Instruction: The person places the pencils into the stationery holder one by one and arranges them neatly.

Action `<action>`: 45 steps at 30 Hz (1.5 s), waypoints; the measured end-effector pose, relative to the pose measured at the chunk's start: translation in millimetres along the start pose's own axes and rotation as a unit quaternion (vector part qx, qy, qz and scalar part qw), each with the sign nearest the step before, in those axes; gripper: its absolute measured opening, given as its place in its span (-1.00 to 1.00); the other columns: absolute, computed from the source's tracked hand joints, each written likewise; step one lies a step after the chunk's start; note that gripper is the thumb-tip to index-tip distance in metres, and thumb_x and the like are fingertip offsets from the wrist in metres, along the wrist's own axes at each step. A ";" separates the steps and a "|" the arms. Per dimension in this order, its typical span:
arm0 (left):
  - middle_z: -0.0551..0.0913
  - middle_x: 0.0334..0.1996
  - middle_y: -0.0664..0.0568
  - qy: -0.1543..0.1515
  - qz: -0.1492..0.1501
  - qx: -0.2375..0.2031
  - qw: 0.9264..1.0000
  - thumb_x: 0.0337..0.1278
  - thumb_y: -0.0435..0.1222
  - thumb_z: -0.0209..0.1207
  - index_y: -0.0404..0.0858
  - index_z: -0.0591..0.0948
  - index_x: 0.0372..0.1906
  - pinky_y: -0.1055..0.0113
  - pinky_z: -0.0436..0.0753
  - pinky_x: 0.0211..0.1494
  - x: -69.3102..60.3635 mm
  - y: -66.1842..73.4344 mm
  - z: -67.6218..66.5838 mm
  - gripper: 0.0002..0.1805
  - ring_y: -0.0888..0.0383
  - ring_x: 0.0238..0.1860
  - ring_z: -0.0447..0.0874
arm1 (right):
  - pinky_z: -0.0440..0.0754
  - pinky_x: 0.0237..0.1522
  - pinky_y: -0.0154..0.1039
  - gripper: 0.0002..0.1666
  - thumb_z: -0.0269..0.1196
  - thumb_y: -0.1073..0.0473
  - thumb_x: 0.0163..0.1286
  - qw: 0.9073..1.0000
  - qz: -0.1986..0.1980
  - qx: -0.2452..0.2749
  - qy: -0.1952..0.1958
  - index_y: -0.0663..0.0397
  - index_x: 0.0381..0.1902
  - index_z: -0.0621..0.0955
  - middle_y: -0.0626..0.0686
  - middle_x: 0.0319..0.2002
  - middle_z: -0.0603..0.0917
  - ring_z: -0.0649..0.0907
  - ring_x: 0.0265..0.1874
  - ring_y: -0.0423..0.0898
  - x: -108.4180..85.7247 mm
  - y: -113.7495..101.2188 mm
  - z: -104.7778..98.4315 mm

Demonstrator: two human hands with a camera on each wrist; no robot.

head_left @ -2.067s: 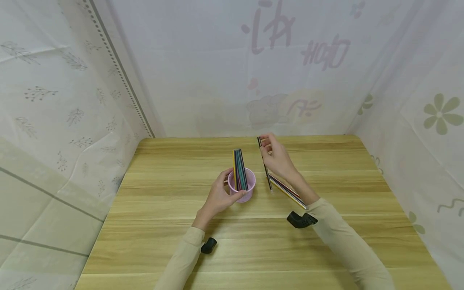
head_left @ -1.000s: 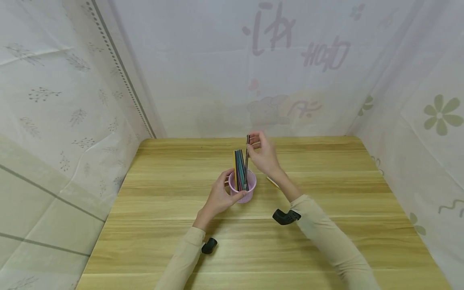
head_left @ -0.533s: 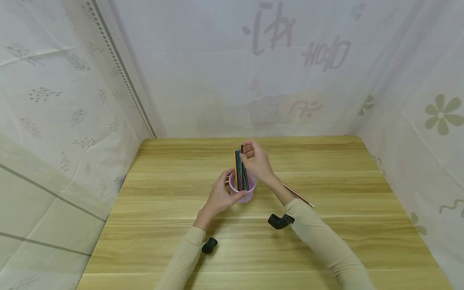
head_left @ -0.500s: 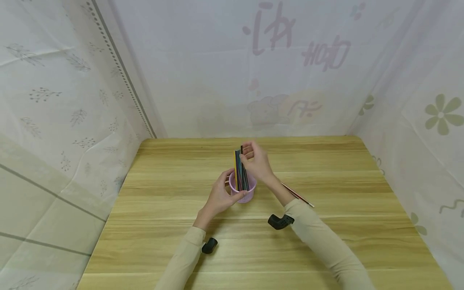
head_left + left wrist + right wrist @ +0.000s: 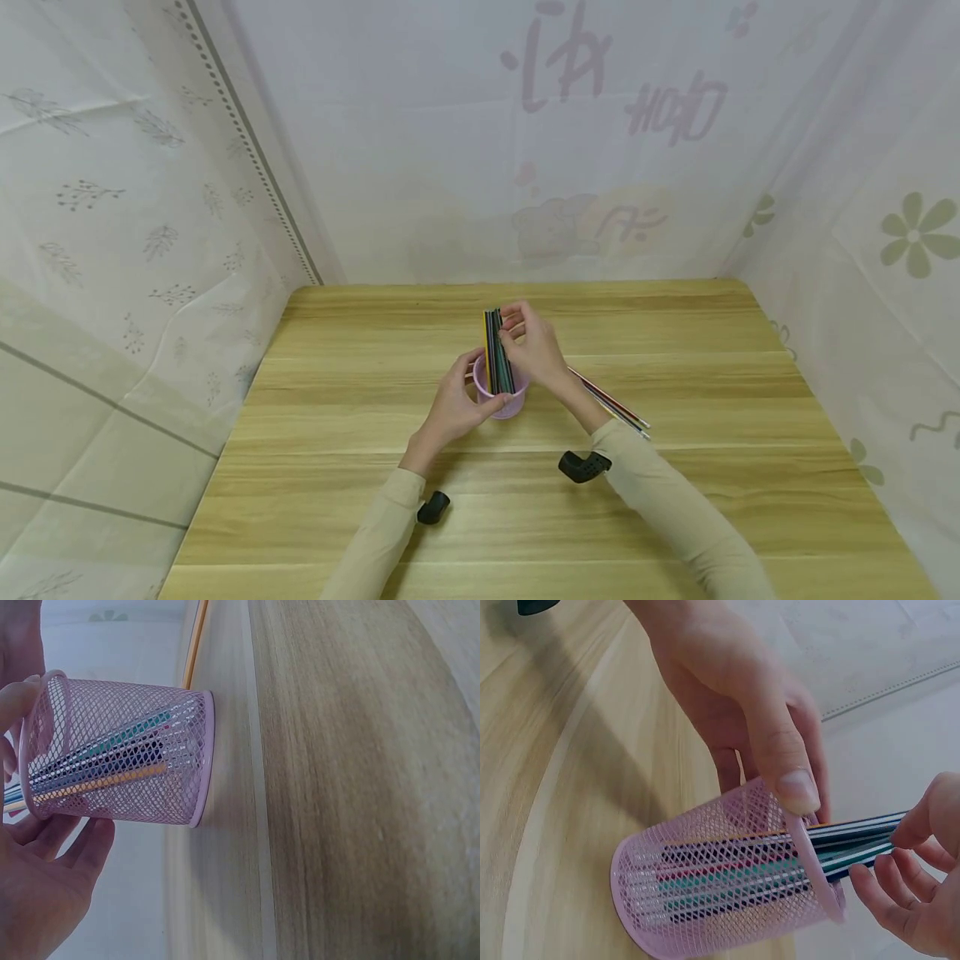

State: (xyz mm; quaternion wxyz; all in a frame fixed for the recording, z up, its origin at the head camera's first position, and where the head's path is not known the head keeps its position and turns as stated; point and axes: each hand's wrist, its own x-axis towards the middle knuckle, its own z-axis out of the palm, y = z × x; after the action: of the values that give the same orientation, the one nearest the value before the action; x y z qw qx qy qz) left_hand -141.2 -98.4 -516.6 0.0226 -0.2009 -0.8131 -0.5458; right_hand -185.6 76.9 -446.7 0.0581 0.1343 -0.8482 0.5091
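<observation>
A pink mesh pencil cup [image 5: 512, 409] stands on the wooden table. My left hand [image 5: 452, 406] grips it near the rim, thumb in front and fingers behind. Inside, a bundle of yellow, dark, teal and striped pencils [image 5: 495, 354] leans and sticks up well past the rim, their pale ends at the bottom in the right wrist view. My right hand [image 5: 536, 346] is at the top of the bundle, thumb and fingertips pinching pencils [image 5: 862, 844] there. Which pencils it pinches is partly hidden by the fingers.
A few more pencils [image 5: 611, 400] lie on the table right of the cup, partly under my right forearm; an orange one [image 5: 196, 641] shows in the left wrist view. Printed cloth [image 5: 450, 167] hangs behind the table and along both sides. A black device sits at each wrist.
My right hand has carried dark pencils left from beside the cup and lowered them into it, level with the bundle. My left hand has kept its hold on the cup.
</observation>
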 end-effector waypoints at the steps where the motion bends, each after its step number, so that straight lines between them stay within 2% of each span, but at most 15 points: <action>1: 0.47 0.36 -0.14 0.000 -0.001 -0.001 1.000 -0.01 -0.21 0.53 -0.28 0.31 0.45 -0.01 0.65 0.29 -0.1 0.1 0.0 -0.07 -0.10 0.31 0.53 | 0.77 -0.19 -0.14 -0.62 0.22 0.41 0.35 1.000 0.003 0.001 0.000 0.25 0.12 0.51 0.22 -0.15 0.67 0.72 -0.23 0.11 -0.2 0.2 -1.5; 8: 0.49 0.34 -0.15 0.005 -0.005 -0.005 1.000 -0.03 -0.21 0.55 -0.26 0.31 0.47 -0.06 0.64 0.28 -0.5 -0.7 0.6 -0.05 -0.12 0.28 0.55 | 0.74 -0.20 -0.16 -0.63 0.21 0.39 0.35 1.000 0.007 -0.001 0.015 0.24 0.11 0.52 0.20 -0.15 0.68 0.71 -0.22 0.10 -1.5 5.6 -15.0; 13: 0.50 0.34 -0.13 0.008 -0.007 0.002 1.000 -0.04 -0.19 0.55 -0.24 0.33 0.46 -0.02 0.66 0.27 0.1 -2.1 1.4 -0.06 -0.10 0.27 0.57 | 0.70 -0.32 -0.27 -0.66 0.20 0.37 0.37 1.000 0.016 -0.012 0.024 0.16 0.09 0.51 0.16 -0.15 0.66 0.69 -0.22 0.04 -2.6 15.1 -27.8; 16: 0.50 0.33 -0.13 0.013 -0.005 0.008 1.000 -0.05 -0.19 0.56 -0.24 0.33 0.45 0.02 0.67 0.26 0.7 -2.7 1.7 -0.06 -0.09 0.26 0.58 | 0.66 -0.36 -0.31 -0.66 0.20 0.37 0.38 0.999 0.023 -0.016 0.029 0.19 0.10 0.52 0.17 -0.15 0.66 0.69 -0.22 0.06 -3.6 21.5 -36.1; 22: 0.51 0.32 -0.14 0.016 0.001 0.008 1.000 -0.07 -0.21 0.56 -0.26 0.34 0.45 0.05 0.69 0.25 1.1 -3.5 1.9 -0.05 -0.09 0.25 0.59 | 0.66 -0.31 -0.31 -0.65 0.19 0.39 0.37 0.998 0.044 -0.029 0.024 0.22 0.10 0.51 0.20 -0.14 0.65 0.68 -0.22 0.08 -7.5 36.9 -50.5; 31: 0.55 0.26 -0.14 0.021 -0.011 0.007 1.000 -0.10 -0.20 0.57 -0.24 0.36 0.44 0.05 0.68 0.25 1.0 -2.6 2.3 -0.05 -0.10 0.18 0.61 | 0.70 -0.23 -0.23 -0.68 0.21 0.39 0.33 0.996 0.070 -0.055 0.027 0.22 0.04 0.55 0.22 -0.19 0.67 0.71 -0.26 0.08 -12.7 63.3 -61.8; 38: 0.54 0.28 -0.09 0.021 -0.014 0.005 1.000 -0.10 -0.17 0.58 -0.18 0.37 0.43 0.05 0.67 0.28 1.5 -2.9 2.3 -0.06 -0.09 0.20 0.60 | 0.74 -0.12 -0.10 -0.65 0.23 0.35 0.33 0.991 0.101 -0.082 0.007 0.29 0.07 0.55 0.23 -0.15 0.67 0.72 -0.20 0.10 -17.7 77.1 -68.0; 45: 0.54 0.28 -0.10 0.018 -0.020 -0.003 1.000 -0.08 -0.16 0.57 -0.17 0.37 0.43 0.04 0.66 0.28 0.3 -3.0 2.0 -0.07 -0.07 0.24 0.59 | 0.72 -0.10 -0.01 -0.67 0.21 0.38 0.28 0.988 0.103 -0.112 -0.032 0.36 0.02 0.58 0.28 -0.18 0.68 0.70 -0.19 0.15 -24.6 92.7 -72.6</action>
State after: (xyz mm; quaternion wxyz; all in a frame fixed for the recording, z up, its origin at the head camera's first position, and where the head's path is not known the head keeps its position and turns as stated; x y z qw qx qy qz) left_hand -142.2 -97.5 -520.0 0.0259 -0.1753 -0.8150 -0.5518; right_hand -191.5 186.2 -496.6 -0.0074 0.0550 -0.9106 0.4096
